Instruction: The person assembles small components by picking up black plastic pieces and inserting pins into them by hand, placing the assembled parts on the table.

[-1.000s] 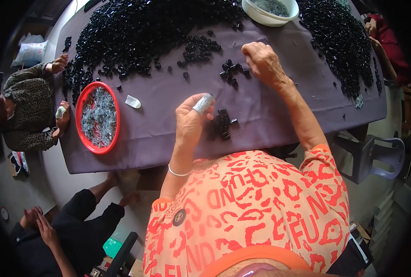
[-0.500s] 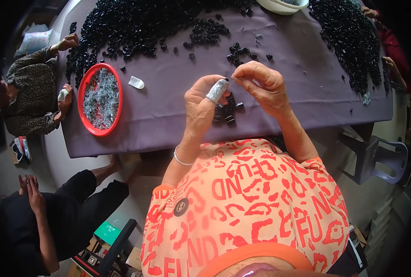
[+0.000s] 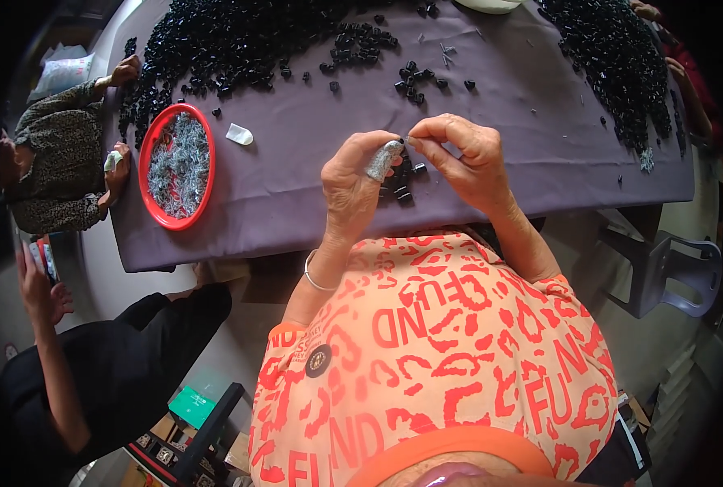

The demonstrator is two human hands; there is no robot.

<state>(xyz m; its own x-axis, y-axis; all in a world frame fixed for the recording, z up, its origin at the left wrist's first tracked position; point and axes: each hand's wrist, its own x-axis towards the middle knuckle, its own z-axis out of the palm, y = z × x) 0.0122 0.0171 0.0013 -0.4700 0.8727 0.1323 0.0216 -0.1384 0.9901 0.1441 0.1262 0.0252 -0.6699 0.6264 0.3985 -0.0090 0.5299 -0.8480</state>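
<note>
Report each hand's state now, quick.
Left hand: closed, silver cap on one finger.
Right hand: fingers pinched shut on a small dark piece.

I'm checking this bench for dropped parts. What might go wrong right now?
The left hand and right hand pinch a tiny black part between fingertips above the small pile; a slip would likely lose it among look-alikes. That pile lies close to the purple table's near edge, so pieces may roll off.

Tiny part (image 3: pixel 410 140) between fingertips (too small to identify)
</note>
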